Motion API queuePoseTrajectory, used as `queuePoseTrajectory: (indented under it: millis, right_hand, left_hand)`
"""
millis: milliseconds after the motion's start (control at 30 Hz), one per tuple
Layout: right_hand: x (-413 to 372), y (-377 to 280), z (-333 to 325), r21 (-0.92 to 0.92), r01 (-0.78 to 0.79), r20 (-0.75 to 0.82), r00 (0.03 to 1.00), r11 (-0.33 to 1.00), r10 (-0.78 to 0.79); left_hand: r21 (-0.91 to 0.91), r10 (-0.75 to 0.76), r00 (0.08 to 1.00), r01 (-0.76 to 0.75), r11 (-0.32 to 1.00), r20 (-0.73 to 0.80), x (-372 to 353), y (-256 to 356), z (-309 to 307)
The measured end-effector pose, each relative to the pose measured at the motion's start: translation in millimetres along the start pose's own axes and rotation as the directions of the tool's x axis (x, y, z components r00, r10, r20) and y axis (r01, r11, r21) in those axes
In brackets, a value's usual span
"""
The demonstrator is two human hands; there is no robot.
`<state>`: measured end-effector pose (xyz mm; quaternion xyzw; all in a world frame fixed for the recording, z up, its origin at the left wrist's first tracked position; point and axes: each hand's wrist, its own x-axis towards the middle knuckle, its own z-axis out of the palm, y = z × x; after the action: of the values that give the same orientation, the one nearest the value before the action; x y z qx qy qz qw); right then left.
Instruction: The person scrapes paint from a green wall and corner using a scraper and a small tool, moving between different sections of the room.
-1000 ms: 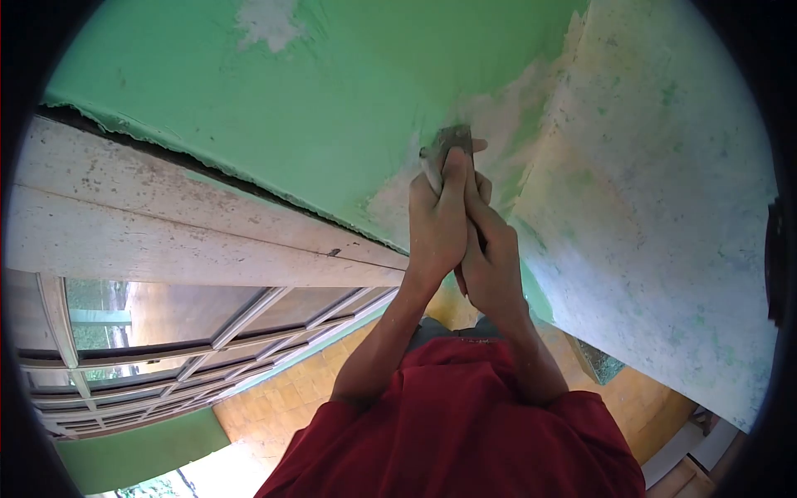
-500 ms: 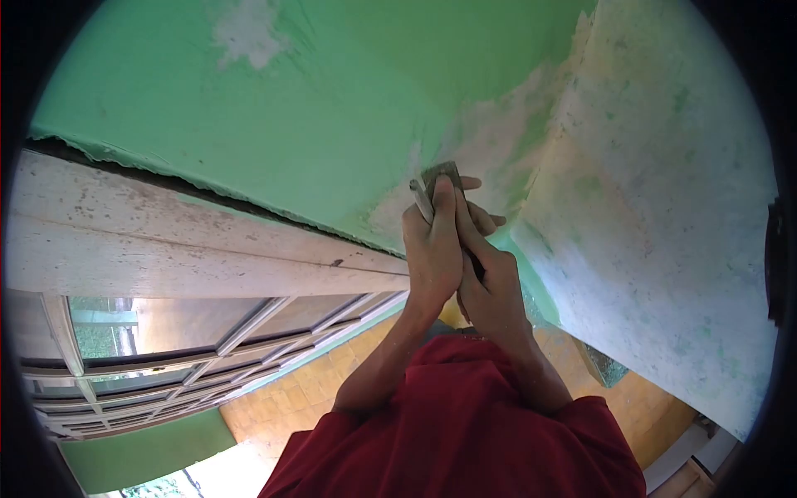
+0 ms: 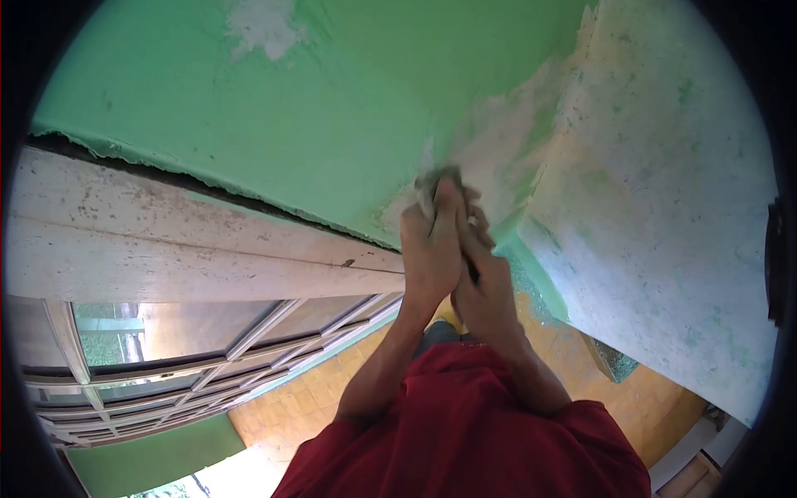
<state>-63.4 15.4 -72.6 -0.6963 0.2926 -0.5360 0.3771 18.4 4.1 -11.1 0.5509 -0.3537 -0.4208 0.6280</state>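
Observation:
My left hand (image 3: 432, 249) is closed around a flat grey scraper (image 3: 451, 172), its thumb laid along the tool. A pale, thin stick-like piece (image 3: 425, 199) shows beside that thumb, blurred. Pressed up against it, my right hand (image 3: 485, 286) is closed on the same scraper from the right, fingers curled near the blade. Most of the tool is hidden by both hands. The blade end overlaps the green wall (image 3: 315, 149) at the edge of a bare, scraped patch (image 3: 502, 137).
A whitish wall face (image 3: 656, 183) meets the green wall at a corner on the right. To the left runs a worn white wooden frame (image 3: 191, 245) above paned windows (image 3: 199, 336), with a dark gap along its top. Yellow tiles (image 3: 332, 378) cover the floor below; a box-like object (image 3: 612, 361) stands there.
The scraper and fingertips are now blurred by motion. My right hand has shifted slightly left, its fingers more curled. The whole view has moved a little.

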Motion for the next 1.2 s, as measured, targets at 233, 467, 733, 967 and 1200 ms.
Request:
queuePoseTrajectory:
  millis: [233, 467, 733, 967, 1200]
  right_hand:
    - [3.8, -9.2, -6.7, -0.046, -0.044, 0.069, 0.996, 0.998, 0.047]
    - [1.4, -4.6, -12.2, 0.026, -0.114, 0.127, 0.986, 0.993, 0.109]
    - [16.8, -15.0, -17.6, 0.074, -0.124, 0.154, 0.982, 0.989, 0.112]
    - [-2.4, -1.3, -12.6, 0.133, -0.19, 0.181, 0.97, 0.973, 0.165]
    - [4.8, 0.0, -18.0, 0.135, -0.129, 0.149, 0.983, 0.982, 0.109]
  left_hand:
    - [-0.063, -0.056, 0.997, 0.053, 0.997, -0.049, -7.5, -5.1, -2.4]
    - [0.046, 0.104, 0.994, -0.102, 0.994, -0.042, 1.7, 4.9, 6.5]
    - [-0.006, 0.061, 0.994, -0.062, 0.998, -0.089, -1.6, 1.0, 5.6]
    - [0.019, -0.003, 0.996, 0.005, 1.0, -0.087, -11.2, -4.2, 0.3]
    - [0.068, 0.095, 0.994, -0.092, 0.993, -0.055, -5.4, 2.0, 8.7]
